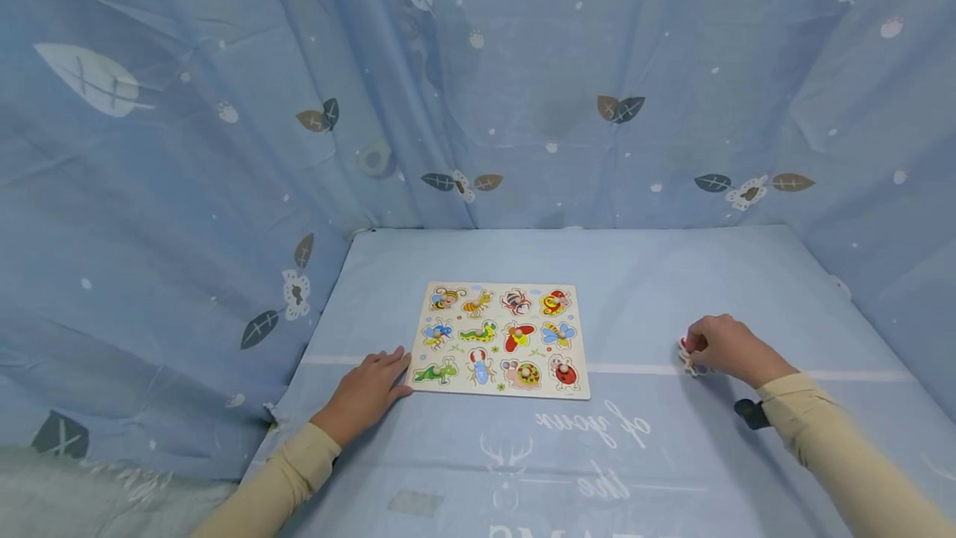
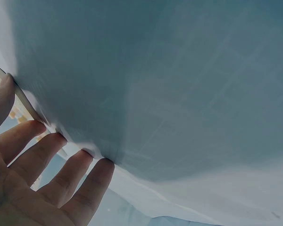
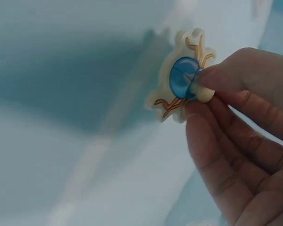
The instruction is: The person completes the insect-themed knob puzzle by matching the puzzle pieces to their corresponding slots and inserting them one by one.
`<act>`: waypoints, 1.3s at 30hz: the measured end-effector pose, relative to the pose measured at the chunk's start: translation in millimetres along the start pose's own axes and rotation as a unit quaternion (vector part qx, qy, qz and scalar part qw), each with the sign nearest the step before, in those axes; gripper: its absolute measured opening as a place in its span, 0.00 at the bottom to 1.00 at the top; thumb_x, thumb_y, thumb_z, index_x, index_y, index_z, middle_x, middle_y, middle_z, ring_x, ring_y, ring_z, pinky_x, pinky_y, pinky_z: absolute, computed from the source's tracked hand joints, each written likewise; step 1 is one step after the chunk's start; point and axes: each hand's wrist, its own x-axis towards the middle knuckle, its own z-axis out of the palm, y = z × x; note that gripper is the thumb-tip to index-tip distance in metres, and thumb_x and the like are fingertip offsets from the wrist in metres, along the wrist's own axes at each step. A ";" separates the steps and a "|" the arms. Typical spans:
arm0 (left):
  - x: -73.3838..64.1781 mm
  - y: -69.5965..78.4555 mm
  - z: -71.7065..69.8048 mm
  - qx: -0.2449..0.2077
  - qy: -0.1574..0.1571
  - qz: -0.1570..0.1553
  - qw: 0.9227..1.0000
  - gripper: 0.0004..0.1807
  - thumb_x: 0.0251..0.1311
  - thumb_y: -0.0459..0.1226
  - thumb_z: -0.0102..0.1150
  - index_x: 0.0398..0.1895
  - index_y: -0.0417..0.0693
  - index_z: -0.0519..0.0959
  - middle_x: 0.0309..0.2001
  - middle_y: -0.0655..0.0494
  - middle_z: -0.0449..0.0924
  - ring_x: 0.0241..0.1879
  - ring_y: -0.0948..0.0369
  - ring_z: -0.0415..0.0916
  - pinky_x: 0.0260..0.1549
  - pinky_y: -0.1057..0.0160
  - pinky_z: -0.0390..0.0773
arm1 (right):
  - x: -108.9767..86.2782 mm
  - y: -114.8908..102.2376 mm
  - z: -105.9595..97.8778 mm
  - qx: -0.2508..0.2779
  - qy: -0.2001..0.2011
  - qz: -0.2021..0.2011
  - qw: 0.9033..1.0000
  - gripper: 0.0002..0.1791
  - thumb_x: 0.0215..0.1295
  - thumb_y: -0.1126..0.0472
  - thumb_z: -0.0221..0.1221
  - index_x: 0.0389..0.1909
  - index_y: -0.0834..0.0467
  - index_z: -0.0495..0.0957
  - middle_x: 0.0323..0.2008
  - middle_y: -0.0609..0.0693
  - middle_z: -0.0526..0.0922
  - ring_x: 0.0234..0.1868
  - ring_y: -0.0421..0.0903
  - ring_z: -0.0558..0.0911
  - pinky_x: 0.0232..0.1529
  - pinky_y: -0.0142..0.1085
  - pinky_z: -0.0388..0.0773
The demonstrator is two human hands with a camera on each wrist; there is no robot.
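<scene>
A wooden puzzle board (image 1: 463, 387) with several colourful insect pictures, many with round knobs, lies flat on the table. My left hand (image 1: 371, 395) rests at the board's left edge, fingers extended, fingertips touching it; the left wrist view shows the same hand (image 2: 52, 174) by the board's thin rim. Off to the right of the board, my right hand (image 1: 728, 349) pinches an insect-shaped puzzle piece (image 3: 180, 77) by its small wooden knob (image 3: 202, 92), between thumb and fingers. Blue body and orange legs are visible on the piece. The fingers partly cover it.
A pale blue cloth (image 1: 635, 281) with white lettering covers the table. Patterned blue curtains (image 1: 553, 40) stand along the back and sides. A grey patch (image 1: 415, 503) lies near the front, and a black wrist device (image 1: 750, 414) sits at the right cuff.
</scene>
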 end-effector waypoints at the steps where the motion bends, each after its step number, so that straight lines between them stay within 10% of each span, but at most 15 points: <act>1: -0.1 -0.4 0.3 0.002 0.000 0.000 1.000 0.31 0.67 0.47 0.67 0.69 0.41 0.76 0.69 0.41 0.76 0.65 0.40 0.76 0.57 0.40 0.82 | 6.4 -10.1 0.2 0.002 0.001 -0.011 1.000 0.06 0.57 0.70 0.71 0.27 0.59 0.83 0.27 0.48 0.83 0.27 0.42 0.76 0.28 0.35 0.75; 9: 1.4 -3.2 0.9 0.007 -0.003 -0.012 1.000 0.32 0.67 0.47 0.66 0.70 0.41 0.76 0.70 0.42 0.75 0.66 0.41 0.75 0.59 0.40 0.81 | 63.9 -127.5 16.4 0.049 0.002 -0.106 0.993 0.04 0.62 0.67 0.71 0.36 0.55 0.90 0.34 0.46 0.90 0.34 0.37 0.83 0.36 0.33 0.85; 17: 0.4 3.6 -0.5 -0.003 -0.002 -0.010 1.000 0.31 0.66 0.46 0.67 0.69 0.41 0.76 0.70 0.41 0.76 0.66 0.40 0.76 0.59 0.40 0.81 | 95.3 -222.1 63.4 0.038 -0.017 -0.270 0.962 0.05 0.67 0.63 0.69 0.34 0.50 0.92 0.32 0.41 0.90 0.33 0.31 0.82 0.38 0.27 0.83; 39: 1.8 10.2 1.3 0.007 -0.004 -0.009 1.000 0.32 0.66 0.47 0.67 0.69 0.41 0.76 0.70 0.42 0.76 0.66 0.40 0.75 0.59 0.40 0.82 | 105.6 -244.2 103.2 0.039 -0.034 -0.246 0.968 0.05 0.69 0.61 0.68 0.36 0.52 0.91 0.34 0.42 0.90 0.29 0.30 0.79 0.32 0.22 0.78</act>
